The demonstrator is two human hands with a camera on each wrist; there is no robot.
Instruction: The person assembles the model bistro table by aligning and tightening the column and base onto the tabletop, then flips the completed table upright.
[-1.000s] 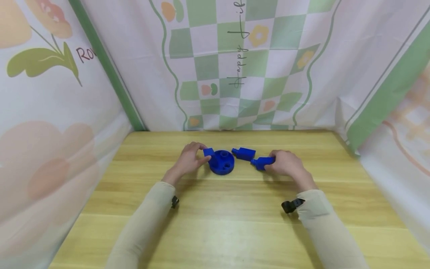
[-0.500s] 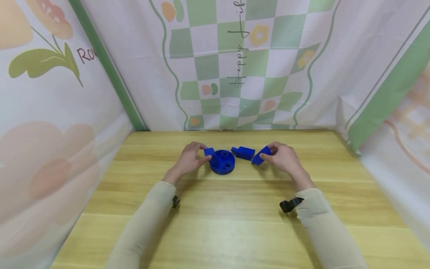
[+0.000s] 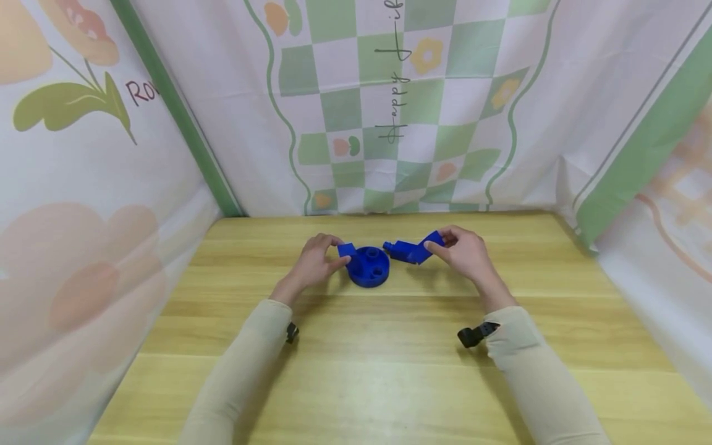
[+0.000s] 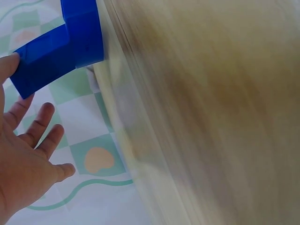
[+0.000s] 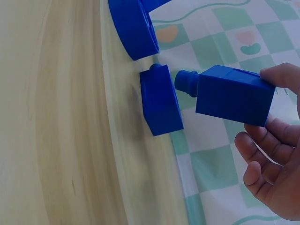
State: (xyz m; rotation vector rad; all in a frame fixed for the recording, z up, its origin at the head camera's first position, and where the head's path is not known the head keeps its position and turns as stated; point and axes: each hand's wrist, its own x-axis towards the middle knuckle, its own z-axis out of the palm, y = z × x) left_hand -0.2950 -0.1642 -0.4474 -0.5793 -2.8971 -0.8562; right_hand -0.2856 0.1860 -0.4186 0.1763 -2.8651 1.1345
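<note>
Far to the left of the round base (image 3: 369, 280), a white cloth (image 3: 55, 167) printed with large flowers and a green stripe hangs beside the wooden tabletop (image 3: 356, 364). Nearer, and on the person's side of the base, comes a pale left sleeve (image 3: 236, 371), with part of a black band (image 3: 292, 333) showing at its cuff. The left hand (image 3: 313, 262) is just left of the base; its thumb and forefinger pinch the upper end of a blue block (image 3: 346, 250), while its other fingers spread away from it. That block rises from the left part of the base.

The base itself is blue and rests on the tabletop, two round sockets visible inside its rim. Behind it hangs a green-and-white checked cloth (image 3: 384, 111). Just right of the base lies a second block (image 3: 402, 251), its narrow neck pointing towards the base.

Farther right of the base, a third block (image 5: 234, 97) is held tilted, neck end lower, just beside the lying one and apart from it. The right hand (image 3: 466, 252) pinches its far end between thumb and fingers. Behind that hand, farthest from the base, are another black band (image 3: 476, 335) and the right sleeve (image 3: 539, 371).
</note>
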